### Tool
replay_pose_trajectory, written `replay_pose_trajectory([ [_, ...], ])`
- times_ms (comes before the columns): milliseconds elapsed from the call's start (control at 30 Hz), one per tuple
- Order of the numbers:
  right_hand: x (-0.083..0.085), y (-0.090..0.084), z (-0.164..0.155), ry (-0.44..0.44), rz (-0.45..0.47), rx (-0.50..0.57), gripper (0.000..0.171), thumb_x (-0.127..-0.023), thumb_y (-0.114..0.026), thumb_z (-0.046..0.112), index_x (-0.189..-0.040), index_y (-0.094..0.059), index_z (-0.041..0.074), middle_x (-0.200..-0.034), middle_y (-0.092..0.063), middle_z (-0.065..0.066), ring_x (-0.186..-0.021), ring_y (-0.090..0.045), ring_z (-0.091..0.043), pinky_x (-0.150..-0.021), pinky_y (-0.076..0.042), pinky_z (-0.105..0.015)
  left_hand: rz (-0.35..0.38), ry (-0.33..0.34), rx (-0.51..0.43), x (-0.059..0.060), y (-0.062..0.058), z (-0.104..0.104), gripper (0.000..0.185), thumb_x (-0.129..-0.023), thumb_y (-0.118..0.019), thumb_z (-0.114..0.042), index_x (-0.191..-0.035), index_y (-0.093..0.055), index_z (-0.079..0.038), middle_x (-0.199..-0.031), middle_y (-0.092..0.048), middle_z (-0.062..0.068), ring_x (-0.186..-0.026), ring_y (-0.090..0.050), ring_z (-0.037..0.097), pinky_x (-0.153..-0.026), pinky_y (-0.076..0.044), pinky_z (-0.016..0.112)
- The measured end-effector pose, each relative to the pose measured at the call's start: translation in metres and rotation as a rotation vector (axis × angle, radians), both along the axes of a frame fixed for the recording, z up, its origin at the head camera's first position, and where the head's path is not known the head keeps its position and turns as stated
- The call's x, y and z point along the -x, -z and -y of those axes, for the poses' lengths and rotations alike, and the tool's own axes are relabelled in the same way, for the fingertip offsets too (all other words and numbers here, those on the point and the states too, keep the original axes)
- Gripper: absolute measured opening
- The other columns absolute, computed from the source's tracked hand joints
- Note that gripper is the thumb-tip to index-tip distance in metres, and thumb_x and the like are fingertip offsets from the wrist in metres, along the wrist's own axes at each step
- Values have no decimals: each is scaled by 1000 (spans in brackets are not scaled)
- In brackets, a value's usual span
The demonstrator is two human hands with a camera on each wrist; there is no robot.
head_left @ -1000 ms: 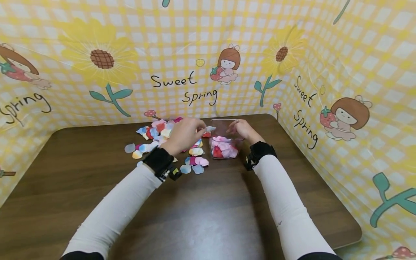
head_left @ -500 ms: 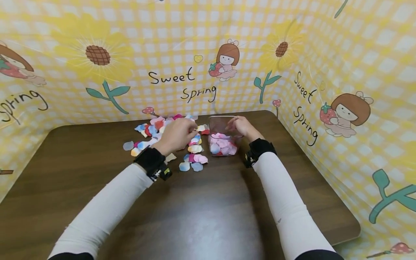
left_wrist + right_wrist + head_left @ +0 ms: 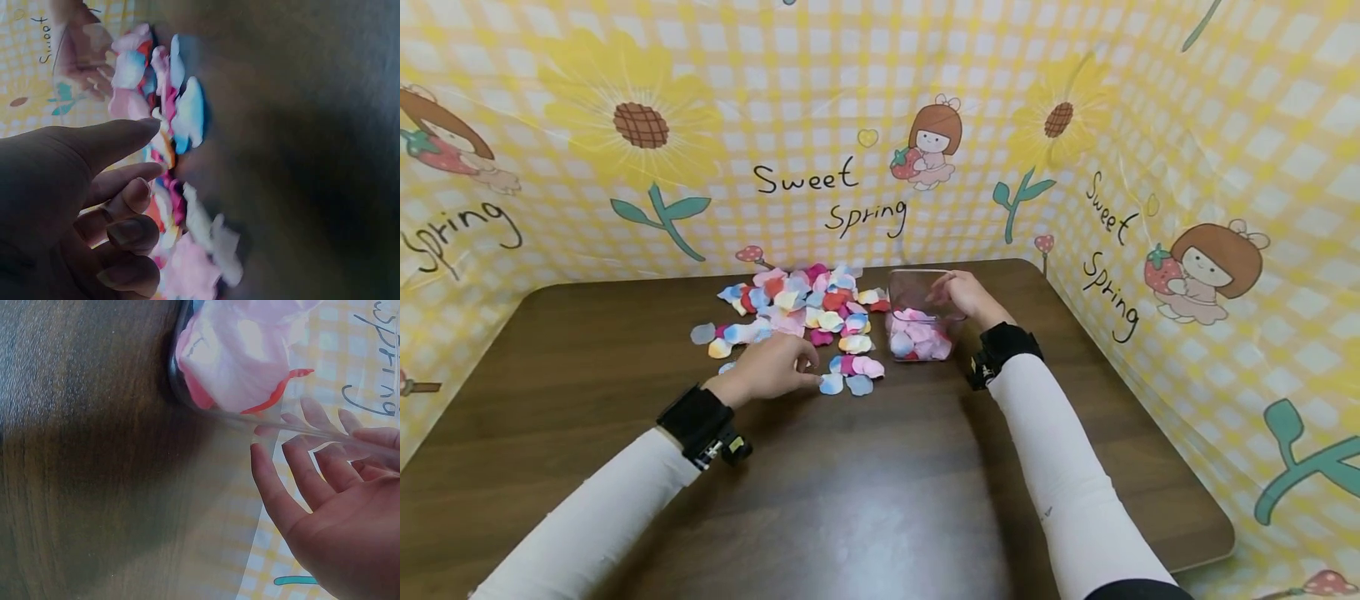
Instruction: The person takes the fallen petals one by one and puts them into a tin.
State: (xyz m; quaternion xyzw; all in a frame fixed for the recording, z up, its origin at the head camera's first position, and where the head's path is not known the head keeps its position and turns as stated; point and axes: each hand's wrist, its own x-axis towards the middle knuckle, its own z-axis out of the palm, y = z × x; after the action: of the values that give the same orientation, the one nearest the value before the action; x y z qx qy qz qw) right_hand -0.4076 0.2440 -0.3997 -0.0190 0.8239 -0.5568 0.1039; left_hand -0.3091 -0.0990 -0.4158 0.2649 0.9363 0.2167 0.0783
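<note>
Petals of thin coloured fabric (image 3: 797,312), in pink, blue, yellow, red and white, lie scattered on the dark brown wooden table (image 3: 865,500), in a loose heap to the left of the clear plastic box (image 3: 921,321). At the near-left edge of that heap, well to the left of the box, my left hand (image 3: 767,371) rests low on the table. In the left wrist view my fingers (image 3: 119,140) are loosely bent, the forefinger stretched toward a blue-and-white petal (image 3: 189,115); they enclose nothing that I can see, and whether a fingertip touches a petal I cannot tell. A few stray petals (image 3: 850,375) lie between my left hand and the box, near its front-left corner. The box stands upright and open-topped, with pink, pale blue and red petals (image 3: 917,340) covering its floor. My right hand (image 3: 964,296) rests at the box's right wall. In the right wrist view my fingers (image 3: 300,469) are spread and nearly straight against the transparent wall (image 3: 281,422), steadying it rather than clasping it. Behind the box rises a yellow checked backdrop (image 3: 820,142) printed with sunflowers and cartoon girls. Judged from the quantities, the filling is partly done: the box holds a modest layer, and most petals remain on the table to its left.
</note>
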Motion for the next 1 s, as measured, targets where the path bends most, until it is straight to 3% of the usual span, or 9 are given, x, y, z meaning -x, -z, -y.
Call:
replay_pose_trajectory([
  [233,1,-2,-1,-5,-11,2,46,-92,-31,-1,-133,-51,-12,-136,-58,-33,-130,-52,-45,-104,-43,-63,52,-20,-17,4,15,-14,25,-89,-81,-28,-105,-74,-10,-72,-55,0,-71,-52,19,-63,-38,32],
  [433,1,-6,-2,7,9,19,45,-93,-32,-2,-133,-51,-11,-136,-58,-32,-130,-51,-45,-104,-43,-64,89,-23,-63,6,11,-16,12,-93,-78,-23,-94,-73,-12,-67,-50,1,-66,-50,19,-62,-37,32],
  [533,0,-11,-4,7,28,35,45,-94,-32,-3,-134,-50,-12,-137,-56,-33,-131,-50,-46,-105,-42,-64,47,-2,-88,7,0,-16,12,-93,-77,-23,-91,-73,-12,-68,-53,0,-68,-51,18,-64,-39,33],
  [667,1,-13,-7,5,5,19,44,-93,-33,-5,-133,-51,-12,-136,-57,-33,-131,-51,-45,-105,-42,-63,-53,18,-124,12,-27,-26,15,-93,-78,-24,-88,-74,-11,-69,-55,-1,-68,-51,17,-66,-41,34],
  [833,4,-4,-7,-2,-53,-26,45,-90,-35,-5,-130,-53,-13,-131,-61,-32,-124,-54,-45,-102,-44,-61,-139,22,-153,27,-66,-60,20,-93,-77,-29,-85,-73,-11,-68,-55,2,-64,-49,19,-63,-39,33],
  [900,4,0,-6,-27,-79,-60,46,-90,-33,-3,-130,-54,-13,-129,-62,-32,-122,-56,-44,-102,-44,-59,-156,27,-163,34,-75,-78,20,-94,-77,-29,-86,-73,-11,-71,-57,1,-65,-50,18,-63,-39,32],
  [1000,5,2,-3,-63,-118,-94,46,-91,-31,-1,-128,-55,-15,-125,-64,-34,-120,-58,-45,-105,-42,-57,-144,40,-179,42,-80,-101,18,-94,-76,-27,-88,-75,-11,-74,-59,1,-68,-51,17,-63,-39,31],
])
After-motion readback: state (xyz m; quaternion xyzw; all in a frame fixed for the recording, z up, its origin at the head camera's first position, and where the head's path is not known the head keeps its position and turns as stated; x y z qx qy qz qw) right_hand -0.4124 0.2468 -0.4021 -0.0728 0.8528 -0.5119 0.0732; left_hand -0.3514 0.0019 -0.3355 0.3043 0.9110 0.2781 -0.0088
